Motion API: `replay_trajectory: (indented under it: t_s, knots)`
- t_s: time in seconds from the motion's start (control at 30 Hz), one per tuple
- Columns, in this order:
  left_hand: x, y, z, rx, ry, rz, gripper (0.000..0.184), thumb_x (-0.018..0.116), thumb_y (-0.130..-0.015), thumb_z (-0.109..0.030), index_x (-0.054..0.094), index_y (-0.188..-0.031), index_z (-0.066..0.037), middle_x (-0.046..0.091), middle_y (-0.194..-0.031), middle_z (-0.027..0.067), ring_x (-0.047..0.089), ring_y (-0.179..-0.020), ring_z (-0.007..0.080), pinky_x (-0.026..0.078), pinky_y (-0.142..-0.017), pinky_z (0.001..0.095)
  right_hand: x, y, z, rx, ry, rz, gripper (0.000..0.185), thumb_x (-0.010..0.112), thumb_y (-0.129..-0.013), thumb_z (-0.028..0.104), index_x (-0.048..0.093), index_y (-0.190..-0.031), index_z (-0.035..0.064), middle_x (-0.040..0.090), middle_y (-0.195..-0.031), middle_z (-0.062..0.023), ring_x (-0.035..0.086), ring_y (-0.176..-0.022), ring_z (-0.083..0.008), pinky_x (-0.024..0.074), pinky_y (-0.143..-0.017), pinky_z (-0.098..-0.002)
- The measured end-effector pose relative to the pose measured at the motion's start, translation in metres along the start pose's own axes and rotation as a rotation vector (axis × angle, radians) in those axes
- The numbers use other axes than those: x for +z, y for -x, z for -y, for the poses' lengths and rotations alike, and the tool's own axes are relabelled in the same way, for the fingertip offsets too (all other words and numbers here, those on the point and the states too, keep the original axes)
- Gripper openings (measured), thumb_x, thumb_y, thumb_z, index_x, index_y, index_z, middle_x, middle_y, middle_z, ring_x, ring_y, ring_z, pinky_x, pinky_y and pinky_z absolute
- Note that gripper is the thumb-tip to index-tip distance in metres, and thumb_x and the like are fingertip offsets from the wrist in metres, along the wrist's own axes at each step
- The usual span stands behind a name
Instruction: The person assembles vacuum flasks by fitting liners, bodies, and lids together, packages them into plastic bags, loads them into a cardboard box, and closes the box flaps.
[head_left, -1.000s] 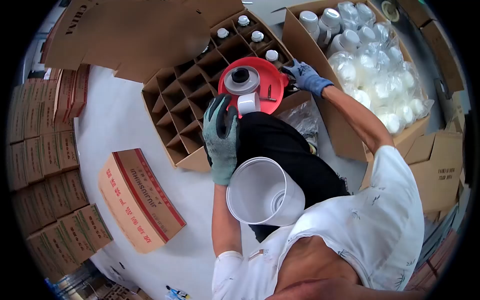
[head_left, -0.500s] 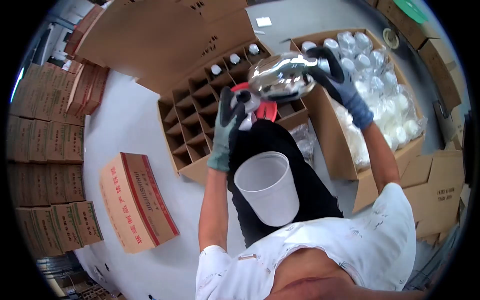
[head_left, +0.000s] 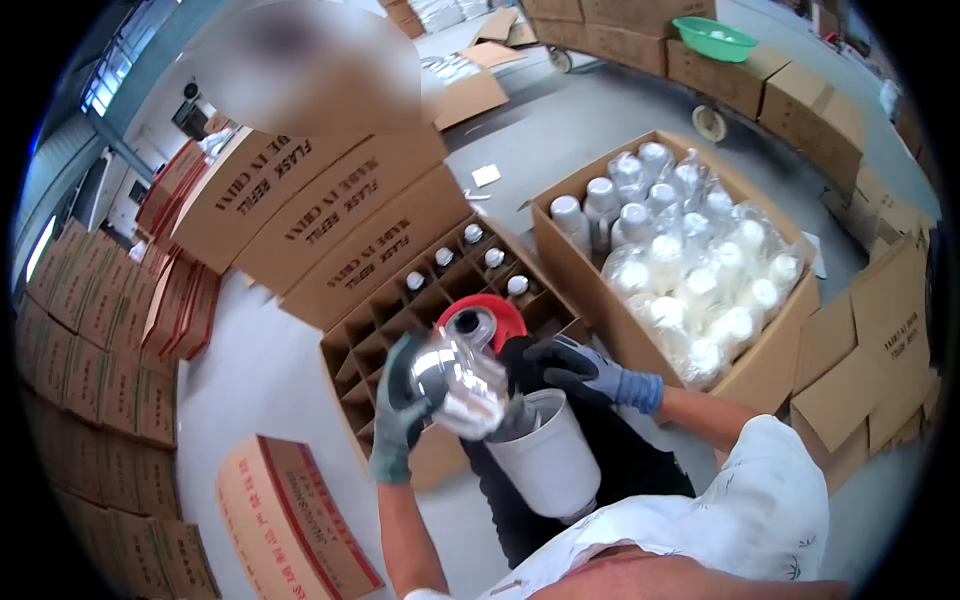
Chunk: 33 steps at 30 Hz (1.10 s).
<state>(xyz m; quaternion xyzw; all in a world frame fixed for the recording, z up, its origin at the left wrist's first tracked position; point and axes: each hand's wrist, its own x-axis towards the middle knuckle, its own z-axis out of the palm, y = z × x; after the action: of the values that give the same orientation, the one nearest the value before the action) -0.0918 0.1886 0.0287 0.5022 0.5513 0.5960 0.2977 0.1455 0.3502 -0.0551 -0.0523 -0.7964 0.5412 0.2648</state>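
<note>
My left hand (head_left: 400, 405), in a green and black glove, grips a shiny silver glass flask (head_left: 460, 385) by its rounded end. The flask is tilted, its lower end blurred at the mouth of a white plastic container (head_left: 548, 460) that lies on my lap. To the right, just above the container's rim, my right hand (head_left: 585, 372) has its gloved fingers apart, bent loosely, with nothing visible in them. Behind the flask, a red round tray (head_left: 510, 318) holds a clear and white piece with a black centre (head_left: 470, 322).
A divided carton (head_left: 362, 345) with several capped flasks stands ahead. At its right, an open box (head_left: 570, 290) holds white bottles in plastic bags. A printed carton (head_left: 290, 520) lies at lower left. Stacked boxes (head_left: 110, 370) line the left; a green basket (head_left: 715, 40) sits farther back.
The silver flask has passed from my right hand to my left and moved down toward the white container. My right hand has come down beside the container, and the view has tilted up.
</note>
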Motion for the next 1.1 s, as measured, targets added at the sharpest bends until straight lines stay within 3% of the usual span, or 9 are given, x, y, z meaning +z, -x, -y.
replay_trajectory:
  t_s: [0.13, 0.27, 0.4, 0.47, 0.57, 0.7, 0.87, 1.0, 1.1]
  knots:
    - [0.005, 0.073, 0.011, -0.218, 0.089, -0.021, 0.092, 0.084, -0.063, -0.015, 0.035, -0.139, -0.001, 0.042, -0.14, 0.0104, 0.041, -0.128, 0.0224, 0.034, -0.108, 0.0352, 0.002, 0.08, 0.008, -0.046, 0.105, -0.002, 0.051, 0.066, -0.085, 0.02, 0.046, -0.129, 0.0036, 0.048, -0.129, -0.0165, 0.046, -0.121, -0.0302, 0.0376, -0.102, -0.0389]
    - [0.011, 0.188, 0.045, -0.26, -0.036, -0.321, 0.065, 0.063, -0.087, -0.031, 0.036, -0.139, -0.002, 0.044, -0.137, 0.0132, 0.043, -0.126, 0.0257, 0.034, -0.107, 0.038, 0.03, 0.153, 0.044, -0.085, 0.123, 0.202, 0.074, 0.071, -0.08, 0.03, 0.035, -0.14, 0.0067, 0.035, -0.138, -0.0236, 0.036, -0.128, -0.0398, 0.0295, -0.107, -0.0474]
    - [0.027, 0.254, 0.082, -0.435, 0.953, -0.495, 0.062, 0.046, -0.093, -0.049, 0.036, -0.139, -0.008, 0.041, -0.14, 0.0105, 0.037, -0.13, 0.0252, 0.031, -0.109, 0.0424, 0.045, 0.11, 0.059, -0.229, 0.2, 0.173, 0.086, 0.071, -0.076, 0.042, 0.031, -0.143, 0.0061, 0.029, -0.141, -0.0273, 0.029, -0.131, -0.0454, 0.0253, -0.107, -0.0536]
    - [0.021, 0.264, 0.082, -0.449, 0.442, -0.534, 0.064, 0.057, -0.093, -0.028, 0.024, -0.144, -0.012, 0.037, -0.143, 0.0098, 0.039, -0.129, 0.0243, 0.031, -0.109, 0.0425, 0.05, 0.053, 0.072, -0.303, 0.106, 0.1, 0.086, 0.074, -0.074, 0.037, 0.031, -0.141, 0.003, 0.03, -0.142, -0.0265, 0.031, -0.13, -0.0459, 0.0278, -0.108, -0.05]
    - [-0.007, 0.267, 0.098, -0.237, -0.982, 0.065, 0.067, 0.07, -0.08, -0.011, 0.036, -0.137, -0.005, 0.048, -0.133, 0.0123, 0.047, -0.123, 0.0227, 0.038, -0.104, 0.0359, 0.05, 0.001, 0.083, -0.415, 0.021, 0.315, 0.088, 0.077, -0.071, 0.031, 0.031, -0.142, 0.0064, 0.038, -0.136, -0.0235, 0.04, -0.126, -0.0397, 0.0359, -0.105, -0.0455]
    - [-0.035, 0.293, 0.133, -0.414, -0.526, -0.044, 0.063, 0.071, -0.079, -0.013, 0.042, -0.135, -0.005, 0.049, -0.133, 0.0116, 0.046, -0.124, 0.0239, 0.037, -0.105, 0.0358, 0.05, -0.033, 0.08, -0.488, 0.001, 0.457, 0.087, 0.08, -0.068, 0.03, 0.035, -0.139, 0.007, 0.046, -0.13, -0.0187, 0.049, -0.119, -0.033, 0.0421, -0.101, -0.0425]
    - [-0.004, 0.251, 0.087, -0.249, -0.498, -0.174, 0.06, 0.071, -0.078, -0.011, 0.045, -0.132, -0.006, 0.052, -0.13, 0.0114, 0.045, -0.125, 0.0205, 0.036, -0.105, 0.0344, 0.078, -0.046, 0.082, -0.537, -0.039, 0.073, 0.089, 0.081, -0.067, 0.026, 0.034, -0.139, 0.0026, 0.058, -0.114, -0.0149, 0.06, -0.103, -0.0289, 0.0493, -0.093, -0.0382]
    - [0.005, 0.232, 0.075, -0.218, -0.456, -0.257, 0.057, 0.067, -0.08, -0.01, 0.045, -0.133, -0.006, 0.052, -0.13, 0.0118, 0.046, -0.124, 0.0217, 0.036, -0.105, 0.0343, 0.093, -0.049, 0.095, -0.412, -0.142, 0.032, 0.08, 0.08, -0.068, 0.027, 0.042, -0.133, 0.0026, 0.051, -0.129, -0.0153, 0.055, -0.114, -0.0276, 0.0428, -0.098, -0.0379]
    - [0.008, 0.228, 0.07, -0.222, -0.426, -0.313, 0.055, 0.064, -0.081, -0.009, 0.045, -0.133, -0.005, 0.052, -0.13, 0.0121, 0.046, -0.124, 0.0226, 0.036, -0.105, 0.0342, 0.107, -0.049, 0.103, -0.459, -0.141, -0.154, 0.079, 0.08, -0.067, 0.024, 0.043, -0.134, 0.0027, 0.057, -0.118, -0.0121, 0.058, -0.106, -0.0255, 0.0447, -0.094, -0.0376]
